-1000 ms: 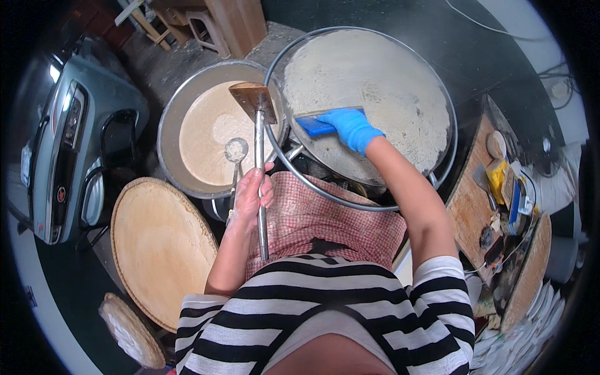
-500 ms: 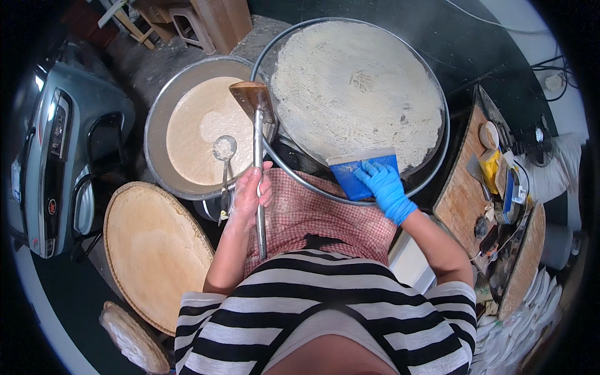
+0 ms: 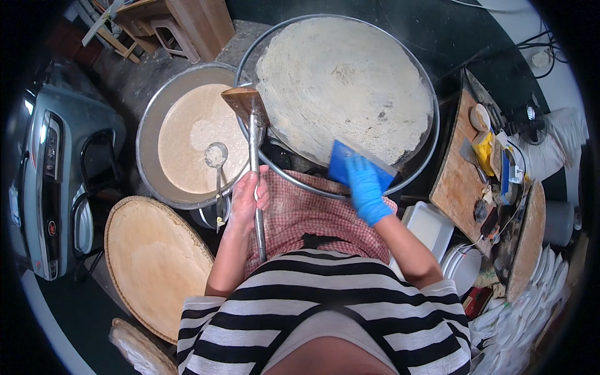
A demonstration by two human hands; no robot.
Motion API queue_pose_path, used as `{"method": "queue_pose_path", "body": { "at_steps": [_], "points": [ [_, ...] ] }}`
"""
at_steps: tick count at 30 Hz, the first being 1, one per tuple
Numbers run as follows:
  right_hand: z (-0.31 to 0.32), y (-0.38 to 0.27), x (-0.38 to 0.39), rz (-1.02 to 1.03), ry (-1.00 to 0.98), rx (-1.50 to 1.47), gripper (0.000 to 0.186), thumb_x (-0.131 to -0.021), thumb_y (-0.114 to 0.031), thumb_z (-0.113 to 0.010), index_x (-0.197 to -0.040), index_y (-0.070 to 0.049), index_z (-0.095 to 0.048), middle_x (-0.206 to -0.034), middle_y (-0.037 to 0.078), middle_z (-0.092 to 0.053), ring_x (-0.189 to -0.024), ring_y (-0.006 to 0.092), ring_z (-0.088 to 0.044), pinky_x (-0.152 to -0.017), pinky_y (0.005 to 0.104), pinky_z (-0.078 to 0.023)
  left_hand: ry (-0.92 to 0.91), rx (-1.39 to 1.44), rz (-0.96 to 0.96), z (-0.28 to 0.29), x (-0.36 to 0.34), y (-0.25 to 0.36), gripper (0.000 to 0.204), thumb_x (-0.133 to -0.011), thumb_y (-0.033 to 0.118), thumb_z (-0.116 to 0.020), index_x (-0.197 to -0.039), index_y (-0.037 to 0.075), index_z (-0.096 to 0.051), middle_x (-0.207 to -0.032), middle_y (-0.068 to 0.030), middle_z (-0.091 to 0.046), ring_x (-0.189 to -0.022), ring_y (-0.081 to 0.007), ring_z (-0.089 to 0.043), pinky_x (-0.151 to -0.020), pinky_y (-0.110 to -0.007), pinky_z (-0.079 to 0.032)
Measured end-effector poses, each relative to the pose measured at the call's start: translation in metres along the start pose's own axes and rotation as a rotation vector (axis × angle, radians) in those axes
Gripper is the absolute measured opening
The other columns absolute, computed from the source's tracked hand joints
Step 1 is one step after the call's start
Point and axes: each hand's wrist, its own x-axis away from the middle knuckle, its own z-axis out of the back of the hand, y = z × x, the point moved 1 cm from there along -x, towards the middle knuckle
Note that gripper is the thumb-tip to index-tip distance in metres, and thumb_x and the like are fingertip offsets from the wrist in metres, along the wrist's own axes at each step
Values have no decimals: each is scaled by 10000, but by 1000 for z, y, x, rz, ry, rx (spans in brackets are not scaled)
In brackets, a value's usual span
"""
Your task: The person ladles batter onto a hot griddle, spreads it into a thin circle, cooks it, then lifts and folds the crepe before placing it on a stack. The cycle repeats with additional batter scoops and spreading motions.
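My left hand (image 3: 251, 195) is closed around the metal handle of a batter spreader (image 3: 253, 140), whose wooden blade points up and lies between the pot and the griddle. My right hand (image 3: 365, 190), in a blue glove, grips a blue scraper (image 3: 340, 164) at the near edge of the griddle. Its straight edge slants down to the right over a thin, pale pancake (image 3: 347, 81). The pancake covers most of the round griddle (image 3: 431, 140), with small darker patches at its right. Thumb and palm on the scraper are hidden.
A large metal pot (image 3: 150, 162) of beige batter stands left of the griddle, with a ladle (image 3: 217, 156) in it. Below it is a round woven tray (image 3: 156, 262). At right are a wooden board (image 3: 459, 169), a white tub (image 3: 428, 228) and a yellow packet (image 3: 483, 152).
My right hand has moved left along the griddle's near edge. The scraper has turned, its edge now slanting down to the right. My left hand still holds the spreader; the view has shifted slightly.
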Motion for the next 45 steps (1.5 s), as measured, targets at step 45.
{"method": "queue_pose_path", "body": {
  "at_steps": [45],
  "points": [
    [80,-4,120,-621,184,-1922,462,-861,-269,-536,-1224,7,-461,-1137,127,-556,-1001,212,-549,-863,329,-444,-564,-443,253,-129,-61,-125,233,-887,197,-500,-1004,13,-580,-880,-48,-613,-809,-134,-560,-695,-259,-472]
  ]
}}
